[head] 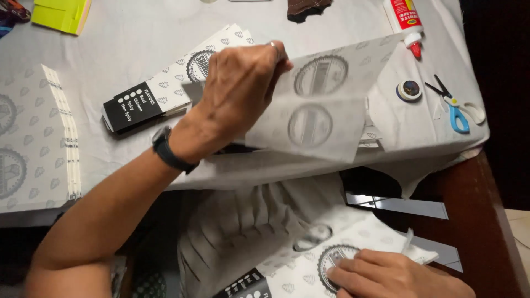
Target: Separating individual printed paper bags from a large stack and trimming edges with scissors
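Note:
My left hand (240, 91), with a ring and a dark watch on the wrist, reaches over the table and grips the top edge of a thin, white, folded paper sheet (326, 118). Round grey emblems show through the sheet. Low in the view, near my lap, my right hand (395, 275) lies with bent fingers on a printed white paper bag (301, 270) and holds it by its round emblem. That bag has a black end and rests on crumpled white cloth.
A stack of printed bags with black ends (160, 96) lies left of my left hand. A glue bottle (404, 19), a small round lid (409, 90) and blue-handled scissors (455, 112) sit at the right. Printed sheets (25, 143) and a yellow block (61, 14) are at the left. The brown table edge (486, 221) is at the lower right.

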